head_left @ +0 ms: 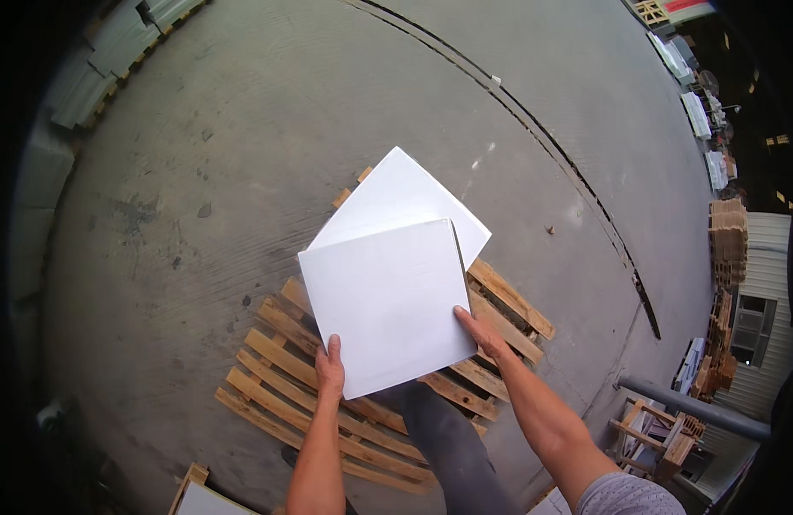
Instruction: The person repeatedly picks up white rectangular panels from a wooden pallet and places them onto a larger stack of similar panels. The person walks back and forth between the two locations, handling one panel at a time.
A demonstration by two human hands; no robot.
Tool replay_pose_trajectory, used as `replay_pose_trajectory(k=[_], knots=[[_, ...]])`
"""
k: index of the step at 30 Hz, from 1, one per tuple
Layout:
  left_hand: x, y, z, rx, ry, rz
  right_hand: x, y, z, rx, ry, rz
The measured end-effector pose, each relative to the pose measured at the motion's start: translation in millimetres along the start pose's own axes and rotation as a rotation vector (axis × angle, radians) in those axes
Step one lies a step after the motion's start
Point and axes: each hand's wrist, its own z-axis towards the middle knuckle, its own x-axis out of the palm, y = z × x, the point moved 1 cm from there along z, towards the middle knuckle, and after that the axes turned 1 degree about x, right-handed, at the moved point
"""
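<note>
Between my two hands I carry a white square box point(388, 309), its flat top facing me. At its near left corner my left hand point(330, 367) grips the edge, thumb on top and fingers hidden beneath. On the right edge my right hand point(480, 332) holds the same way, its thumb on the top face. Beyond and partly under it is a second white box point(400, 193), turned at an angle, at the far end of a wooden pallet point(285, 348). The held box hides part of that second box and of the pallet slats.
My leg point(448, 438) is over the pallet's near side. A dark groove point(577, 172) curves across the concrete floor point(207, 146). White stacks on pallets point(121, 43) stand at far left; stacked brown boards point(728, 240) and a grey pipe point(697, 409) are at right.
</note>
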Motion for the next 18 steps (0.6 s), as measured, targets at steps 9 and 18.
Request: replay_pose_trajectory(k=[9, 18], knots=[[-82, 47, -154, -0.405, 0.004, -0.159, 4, 18, -152, 0.134, 0.325, -0.297], [-226, 8, -292, -0.342, 0.138, -0.224, 103, -24, -271, 0.158, 0.534, -0.717]])
